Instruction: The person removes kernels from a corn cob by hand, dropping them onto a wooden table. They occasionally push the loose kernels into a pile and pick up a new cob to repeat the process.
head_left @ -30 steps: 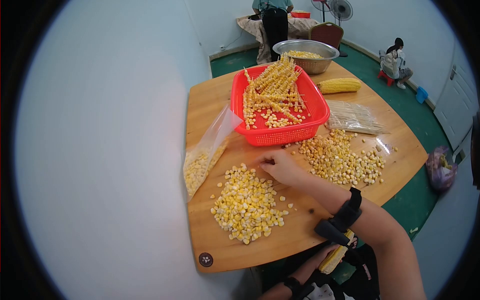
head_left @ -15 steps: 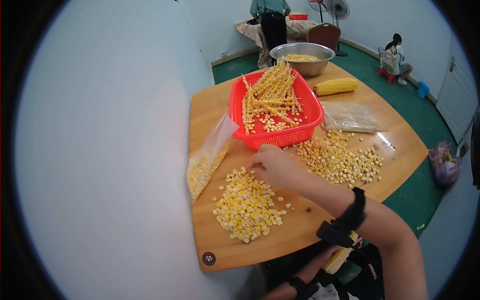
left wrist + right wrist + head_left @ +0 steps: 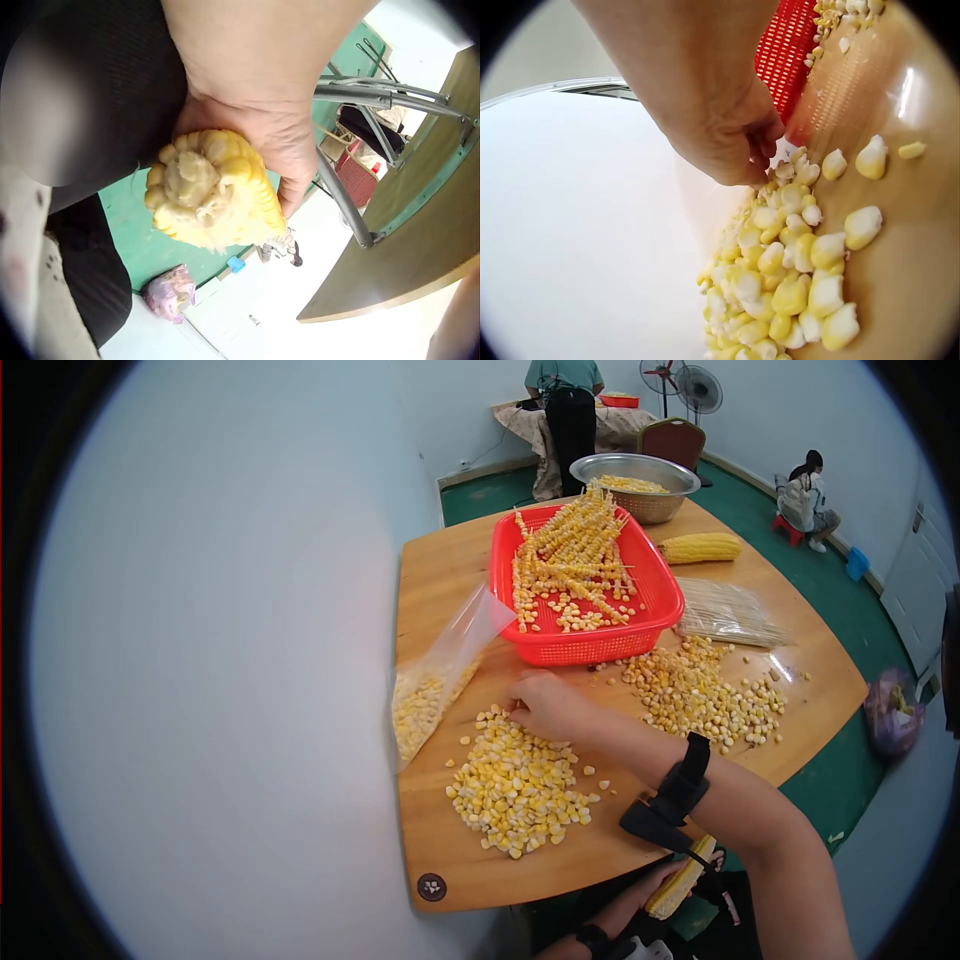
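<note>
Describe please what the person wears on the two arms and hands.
Both hands are bare, no gloves. The right forearm is bare, with no sleeve in view; a black strap with a black camera block sits at the wrist. The left wrist carries a black band. No rings show.

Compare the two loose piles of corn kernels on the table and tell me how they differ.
The near pile of kernels is paler, yellow mixed with white; the far pile of kernels looks a deeper golden yellow. The near pile is heaped compactly, while the far pile spreads looser, with strays towards the table edge. The right hand touches the near pile's top edge; nothing touches the far pile. Both lie bare on the wood beside the red basket.
</note>
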